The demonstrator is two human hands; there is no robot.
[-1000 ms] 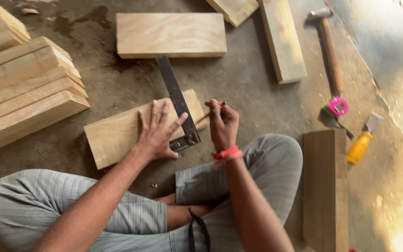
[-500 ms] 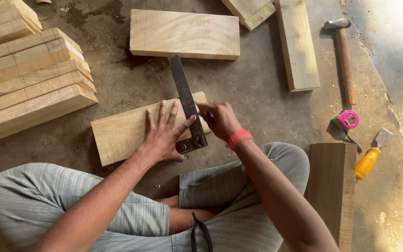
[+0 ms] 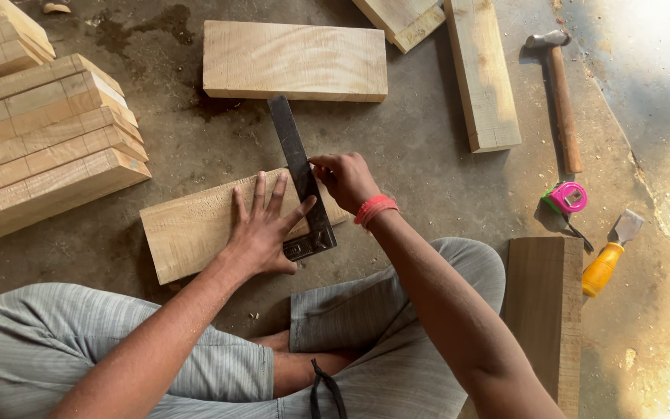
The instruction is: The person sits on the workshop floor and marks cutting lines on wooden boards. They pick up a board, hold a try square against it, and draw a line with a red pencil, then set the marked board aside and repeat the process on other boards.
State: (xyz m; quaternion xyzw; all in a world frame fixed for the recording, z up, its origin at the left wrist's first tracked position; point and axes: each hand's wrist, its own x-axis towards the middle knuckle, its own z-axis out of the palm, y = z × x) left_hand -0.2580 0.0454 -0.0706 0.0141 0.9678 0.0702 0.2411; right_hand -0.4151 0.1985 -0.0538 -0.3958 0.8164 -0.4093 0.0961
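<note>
Pressing flat with fingers spread, left hand (image 3: pixel 261 233) on a pale wooden board (image 3: pixel 195 229) lying on the concrete floor (image 3: pixel 428 163) before crossed legs. Pinning a dark metal try square (image 3: pixel 302 182) across the board, blade reaching past its far edge. Right hand (image 3: pixel 344 178), fingers curled shut, at the blade's right side; whatever it pinches too small to tell. Off to the right: hammer (image 3: pixel 560 97), pink tape measure (image 3: pixel 568 198), yellow-handled chisel (image 3: pixel 608 260).

Pale wood board (image 3: pixel 195 229) flat on floor; dark metal square (image 3: pixel 298 174) lying across it.
</note>
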